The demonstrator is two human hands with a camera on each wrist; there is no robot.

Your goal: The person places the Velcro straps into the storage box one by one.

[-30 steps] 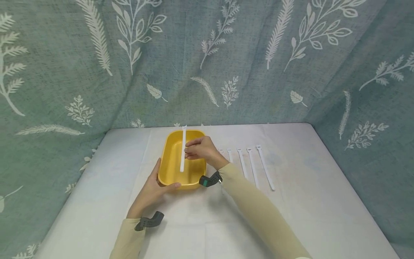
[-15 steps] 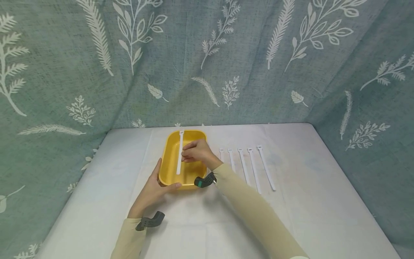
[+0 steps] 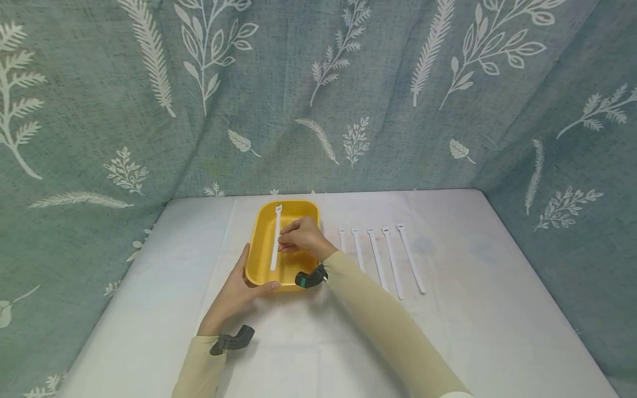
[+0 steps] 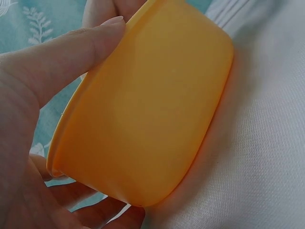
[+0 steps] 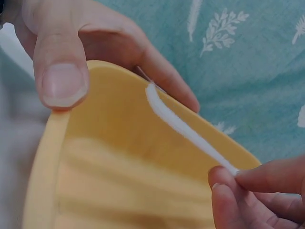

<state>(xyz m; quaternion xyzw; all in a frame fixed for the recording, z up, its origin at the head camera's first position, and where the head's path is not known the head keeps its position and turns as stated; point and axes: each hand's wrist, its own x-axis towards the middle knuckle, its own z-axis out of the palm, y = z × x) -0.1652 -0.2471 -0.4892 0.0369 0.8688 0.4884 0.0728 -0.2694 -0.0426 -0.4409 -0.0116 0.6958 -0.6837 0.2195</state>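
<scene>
A yellow plastic tub (image 3: 292, 272) stands on the white-covered table. My left hand (image 3: 234, 293) holds its near-left corner, thumb along the near rim and fingers round the side, as the left wrist view shows on the tub wall (image 4: 143, 105). Between thumb and fingertips, my right hand (image 3: 304, 237) pinches a white hook-and-loop cable tie (image 3: 276, 237) over the tub's inside. The tie's slotted head points to the far rim. In the right wrist view, one end of the tie (image 5: 186, 131) reaches close to the rim near the left fingers; whether it touches is unclear.
Several more white cable ties (image 3: 376, 257) lie in a row right of the tub, heads away from me; the right forearm partly covers some. A leaf-patterned green curtain (image 3: 318, 99) hangs behind the white tabletop (image 3: 487, 309) and along its sides.
My right hand has moved slightly left and toward me, bringing the pinched cable tie from over the far rim to within the tub's outline. The left hand keeps its hold.
</scene>
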